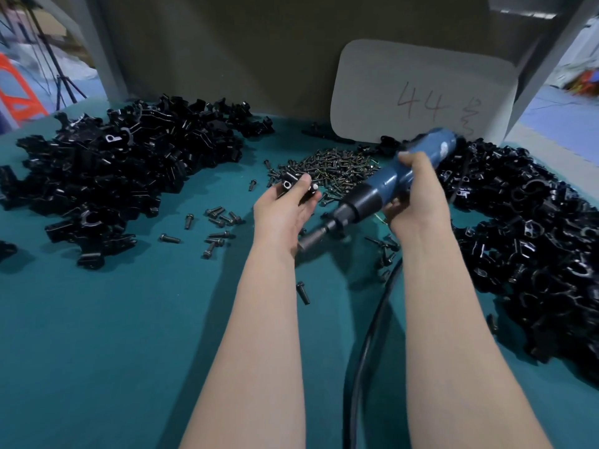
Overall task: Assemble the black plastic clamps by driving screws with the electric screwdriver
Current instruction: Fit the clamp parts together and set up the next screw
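Head camera looks down on a teal surface [129, 351] strewn with parts. Our left hand [285, 212], just left of centre frame, curls its fingers round one black clamp [291, 186] and holds it above the near edge of the screw pile [337, 168]. Our right hand [416, 196], right of centre, wraps round the blue electric screwdriver [385, 183], which slants toward lower left so that its bit end [312, 238] sits beside the left wrist, apart from the clamp.

To do this step well, we judge that a screw must sit in the clamp's hole first, then the bit must line up with the screw's axis before the trigger is pressed; a slanted bit would likely slip off the head. Left fingers should stay off the screw's path, and the cable [366, 335] trailing to the bottom edge should hang slack.

We cannot tell whether a screw already sits in the held clamp: fingers cover most of it, and a small pale spot at its right end is unclear. Blur softens the screwdriver's upper end, the bit tip is hard to make out against the wrist, and the left clamp heap [113, 163] and the right clamp heap [534, 254] run out of frame.
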